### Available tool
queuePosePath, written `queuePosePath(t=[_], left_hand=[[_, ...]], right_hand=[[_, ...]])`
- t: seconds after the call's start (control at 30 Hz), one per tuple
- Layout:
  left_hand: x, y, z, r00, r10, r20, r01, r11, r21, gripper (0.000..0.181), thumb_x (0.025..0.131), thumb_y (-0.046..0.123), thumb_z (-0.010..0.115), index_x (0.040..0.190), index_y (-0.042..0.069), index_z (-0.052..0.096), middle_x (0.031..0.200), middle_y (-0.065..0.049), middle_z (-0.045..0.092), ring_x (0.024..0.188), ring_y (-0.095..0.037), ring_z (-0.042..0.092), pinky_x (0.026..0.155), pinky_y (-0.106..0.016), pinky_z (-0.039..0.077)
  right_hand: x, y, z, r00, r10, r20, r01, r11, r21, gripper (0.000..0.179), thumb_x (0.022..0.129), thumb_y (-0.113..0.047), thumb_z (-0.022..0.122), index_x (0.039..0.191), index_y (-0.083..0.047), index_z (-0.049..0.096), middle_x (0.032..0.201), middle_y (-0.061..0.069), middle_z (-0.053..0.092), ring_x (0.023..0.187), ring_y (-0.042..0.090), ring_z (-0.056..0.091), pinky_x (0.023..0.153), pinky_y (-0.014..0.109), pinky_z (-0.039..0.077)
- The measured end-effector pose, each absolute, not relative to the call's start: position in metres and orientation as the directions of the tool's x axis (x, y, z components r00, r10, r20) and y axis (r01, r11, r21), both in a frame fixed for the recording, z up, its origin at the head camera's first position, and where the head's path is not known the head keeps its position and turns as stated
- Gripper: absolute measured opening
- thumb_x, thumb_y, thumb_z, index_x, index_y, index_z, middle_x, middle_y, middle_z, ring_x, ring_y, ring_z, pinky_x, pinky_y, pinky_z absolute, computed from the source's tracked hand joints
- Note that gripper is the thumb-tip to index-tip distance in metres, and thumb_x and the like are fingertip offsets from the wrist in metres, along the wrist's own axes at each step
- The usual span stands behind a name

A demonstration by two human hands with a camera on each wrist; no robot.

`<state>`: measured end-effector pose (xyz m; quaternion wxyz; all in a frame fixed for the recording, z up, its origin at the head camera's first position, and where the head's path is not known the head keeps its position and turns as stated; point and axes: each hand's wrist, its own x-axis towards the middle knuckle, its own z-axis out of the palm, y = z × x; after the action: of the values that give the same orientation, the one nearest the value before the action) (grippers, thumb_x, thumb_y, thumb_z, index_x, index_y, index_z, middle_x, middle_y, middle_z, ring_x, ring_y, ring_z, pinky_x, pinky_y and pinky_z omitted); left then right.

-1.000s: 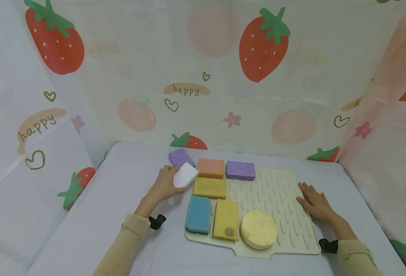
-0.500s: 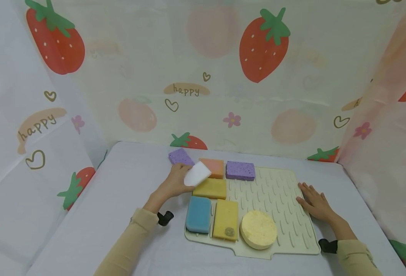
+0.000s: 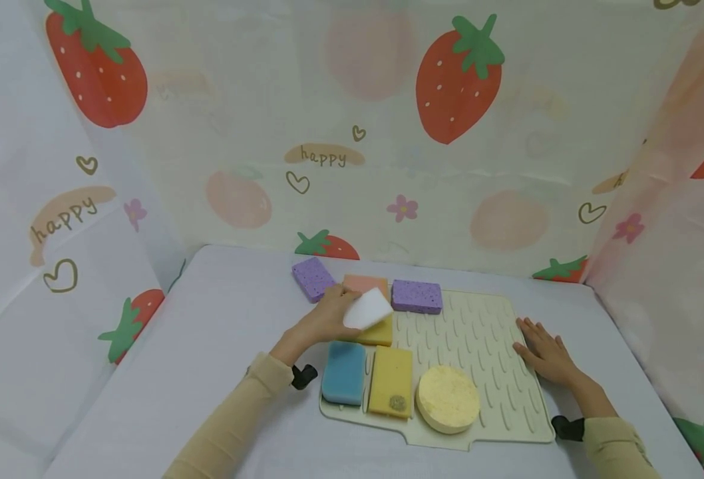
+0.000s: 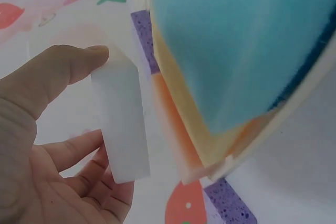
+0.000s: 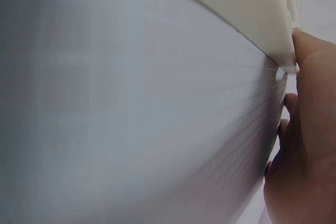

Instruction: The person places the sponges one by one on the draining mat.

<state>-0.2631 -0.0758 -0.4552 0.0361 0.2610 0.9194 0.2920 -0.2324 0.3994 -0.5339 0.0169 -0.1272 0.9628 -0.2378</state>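
My left hand (image 3: 326, 315) pinches a white sponge block (image 3: 368, 309) between thumb and fingers, held above the left part of a cream ridged mat (image 3: 478, 346). In the left wrist view the thumb presses one end of the white block (image 4: 121, 119) and the fingers lie along its other side. Beneath and behind it are a yellow sponge (image 3: 380, 332) and a pink-orange sponge (image 3: 365, 283), both partly hidden. My right hand (image 3: 546, 351) lies flat with spread fingers at the mat's right edge; the thumb touches that edge in the right wrist view.
On the mat also lie a blue sponge (image 3: 343, 373), a yellow sponge with a dark round spot (image 3: 390, 382), a round pale-yellow sponge (image 3: 448, 399) and a purple sponge (image 3: 416, 297). Another purple sponge (image 3: 313, 278) lies on the white cloth left of the mat. A strawberry-print curtain (image 3: 238, 120) stands behind.
My left hand has carried the white sponge block rightward, from beside the mat's left edge to over the yellow and pink-orange sponges. The right hand has stayed in place.
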Motion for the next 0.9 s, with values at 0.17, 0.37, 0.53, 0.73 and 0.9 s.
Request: queuePosePath(t=[0.17, 0.37, 0.53, 0.73, 0.9], left_hand=[[-0.263, -0.064, -0.45, -0.825, 0.56, 0.07, 0.5, 0.668, 0.551, 0.076, 0.076, 0.028, 0.076, 0.137, 0.0, 0.041, 0.126, -0.013, 0.043, 0.106, -0.023, 0.042, 0.088, -0.038, 0.043], [-0.265, -0.048, -0.446, -0.796, 0.602, 0.069, 0.535, 0.645, 0.545, 0.077, 0.074, 0.033, 0.077, 0.137, 0.004, 0.043, 0.126, -0.011, 0.044, 0.108, -0.02, 0.041, 0.087, -0.036, 0.043], [-0.267, -0.036, -0.447, -0.778, 0.626, 0.054, 0.562, 0.655, 0.505, 0.073, 0.075, 0.034, 0.075, 0.138, 0.011, 0.044, 0.128, -0.006, 0.045, 0.108, -0.016, 0.041, 0.086, -0.03, 0.043], [-0.273, -0.022, -0.447, -0.733, 0.678, 0.059, 0.623, 0.634, 0.458, 0.07, 0.078, 0.027, 0.072, 0.138, 0.01, 0.043, 0.131, -0.007, 0.043, 0.112, -0.016, 0.04, 0.092, -0.029, 0.041], [-0.279, -0.009, -0.447, -0.695, 0.718, 0.039, 0.665, 0.622, 0.413, 0.069, 0.079, 0.029, 0.072, 0.139, 0.01, 0.042, 0.134, -0.008, 0.042, 0.117, -0.017, 0.039, 0.098, -0.029, 0.039]], right_hand=[[-0.232, 0.399, -0.533, -0.968, -0.25, 0.028, -0.234, 0.856, -0.46, 0.065, 0.096, -0.035, 0.046, 0.148, -0.005, 0.019, 0.149, 0.028, 0.017, 0.135, 0.05, 0.009, 0.098, 0.072, 0.001], [-0.232, 0.399, -0.532, -0.968, -0.25, 0.027, -0.233, 0.856, -0.462, 0.066, 0.096, -0.035, 0.045, 0.148, -0.005, 0.018, 0.149, 0.028, 0.017, 0.135, 0.05, 0.009, 0.098, 0.072, 0.0], [-0.233, 0.4, -0.534, -0.968, -0.249, 0.022, -0.231, 0.857, -0.461, 0.066, 0.096, -0.035, 0.045, 0.148, -0.005, 0.018, 0.149, 0.027, 0.016, 0.135, 0.049, 0.009, 0.098, 0.072, 0.0], [-0.232, 0.399, -0.534, -0.968, -0.25, 0.024, -0.232, 0.856, -0.462, 0.066, 0.096, -0.035, 0.045, 0.148, -0.005, 0.018, 0.149, 0.028, 0.017, 0.135, 0.049, 0.009, 0.097, 0.072, 0.0], [-0.232, 0.399, -0.533, -0.968, -0.247, 0.028, -0.232, 0.857, -0.461, 0.066, 0.096, -0.035, 0.046, 0.147, -0.004, 0.019, 0.149, 0.028, 0.017, 0.135, 0.05, 0.01, 0.098, 0.072, 0.001]])
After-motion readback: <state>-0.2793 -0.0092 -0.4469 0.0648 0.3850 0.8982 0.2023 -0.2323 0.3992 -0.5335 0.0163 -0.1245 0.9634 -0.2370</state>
